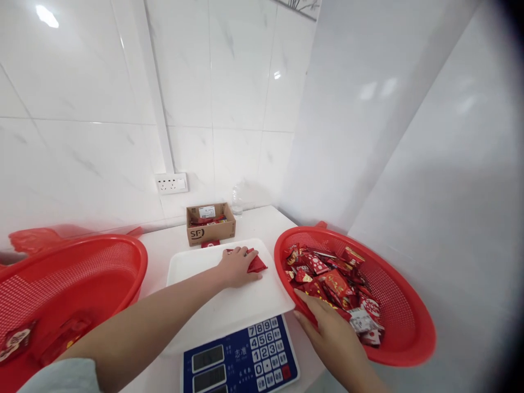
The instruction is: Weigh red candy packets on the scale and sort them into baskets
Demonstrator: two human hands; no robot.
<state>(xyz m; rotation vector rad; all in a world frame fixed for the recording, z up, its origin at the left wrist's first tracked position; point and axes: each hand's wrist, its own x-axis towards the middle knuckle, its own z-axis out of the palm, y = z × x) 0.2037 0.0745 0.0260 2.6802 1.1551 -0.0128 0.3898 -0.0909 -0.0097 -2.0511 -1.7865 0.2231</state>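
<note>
My left hand [239,268] reaches over the white weighing tray [229,305] of a blue digital scale [241,355]. Its fingers are closed over a red snack packet [257,264] that lies on the tray near the far edge; part of the packet is hidden beneath them. With thumb and fingers on either side of the rim, my right hand [323,322] grips the near left edge of a red plastic basket [405,311]. Inside this basket is a heap of red wrapped snack packets [335,284]. The fingertips below the rim are partly hidden.
At left stands another red basket [135,262], with a few red packets [65,338] in it. A small cardboard box [210,232] of packets sits behind the scale, beside a clear plastic bottle [237,199]. Another red packet [210,244] lies before the box. A wall socket [172,183] is above.
</note>
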